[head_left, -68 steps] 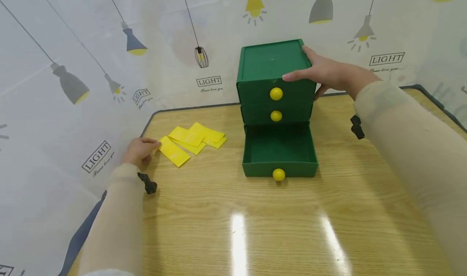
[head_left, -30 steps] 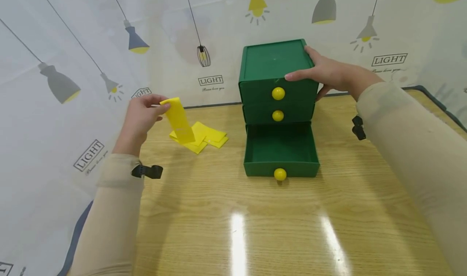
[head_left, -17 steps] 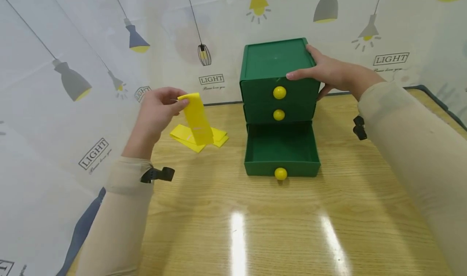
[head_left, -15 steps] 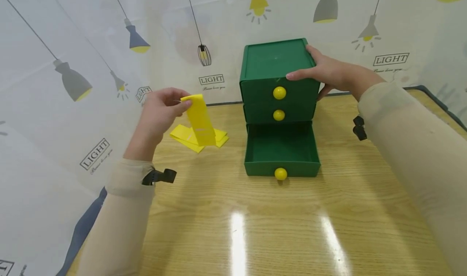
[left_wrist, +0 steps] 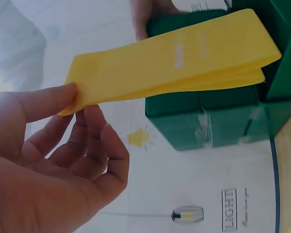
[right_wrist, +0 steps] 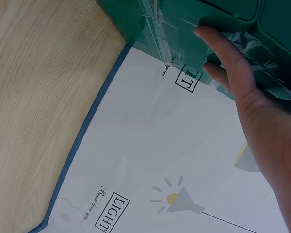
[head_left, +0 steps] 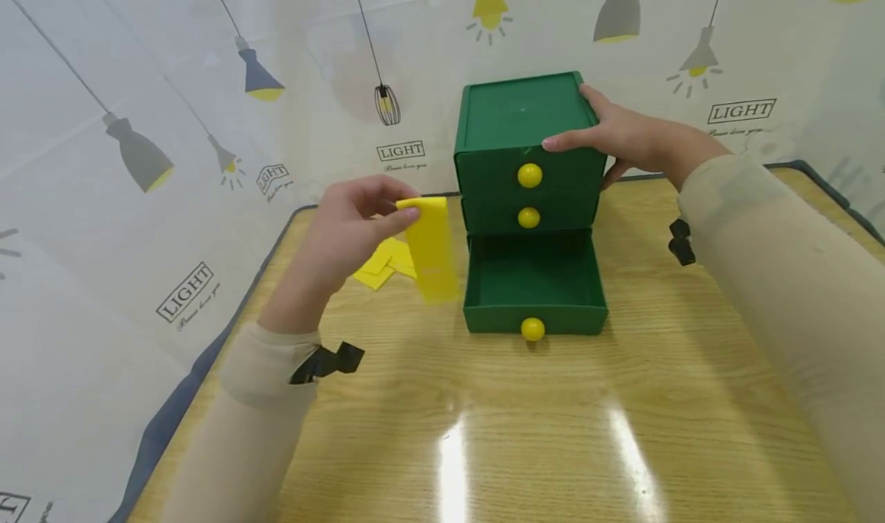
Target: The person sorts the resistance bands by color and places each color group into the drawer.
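Plenty of bench [head_left: 387, 400] before the open drawer [head_left: 498, 322], with a lane straight down into it! Upper drawers [head_left: 487, 173] block the far edge's middle; the right sleeve [head_left: 767, 254] crosses toward the far right corner.

left hand [head_left: 343, 227] pinching, right hand [head_left: 631, 137] splayed, sleeved forearms [head_left: 770, 254] stretched forward

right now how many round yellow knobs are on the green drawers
3: a round yellow knob on the closed top green drawer, another on the closed middle drawer, a third on the pulled-out bottom drawer.
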`<state>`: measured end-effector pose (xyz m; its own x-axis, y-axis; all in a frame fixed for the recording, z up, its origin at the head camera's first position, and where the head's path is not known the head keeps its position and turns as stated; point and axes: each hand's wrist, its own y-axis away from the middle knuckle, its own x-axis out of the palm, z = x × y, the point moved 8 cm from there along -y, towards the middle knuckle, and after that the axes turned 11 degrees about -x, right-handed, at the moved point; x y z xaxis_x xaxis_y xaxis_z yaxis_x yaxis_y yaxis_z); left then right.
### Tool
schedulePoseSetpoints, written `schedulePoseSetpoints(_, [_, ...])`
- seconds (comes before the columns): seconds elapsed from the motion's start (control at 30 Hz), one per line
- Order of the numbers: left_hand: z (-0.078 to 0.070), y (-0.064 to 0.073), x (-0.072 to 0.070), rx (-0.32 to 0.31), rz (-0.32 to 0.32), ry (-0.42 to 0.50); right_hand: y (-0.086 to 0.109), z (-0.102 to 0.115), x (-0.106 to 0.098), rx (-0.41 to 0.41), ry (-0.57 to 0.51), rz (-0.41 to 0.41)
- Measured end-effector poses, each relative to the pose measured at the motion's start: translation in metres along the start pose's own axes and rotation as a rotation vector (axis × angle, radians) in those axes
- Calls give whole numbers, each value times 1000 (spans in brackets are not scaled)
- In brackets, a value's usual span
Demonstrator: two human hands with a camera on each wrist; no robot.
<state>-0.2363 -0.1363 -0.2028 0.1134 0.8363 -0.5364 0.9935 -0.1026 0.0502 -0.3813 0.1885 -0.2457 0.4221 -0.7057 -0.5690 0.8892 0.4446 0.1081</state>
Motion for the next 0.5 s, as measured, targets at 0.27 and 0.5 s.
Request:
schedulePoseSetpoints(0.27, [-11,11,39,20,161,-49,0,1,1,3,3,0])
schedulePoseSetpoints(0.5, [29,-42,67,-108,149,18,1,0,0,2,5,-8])
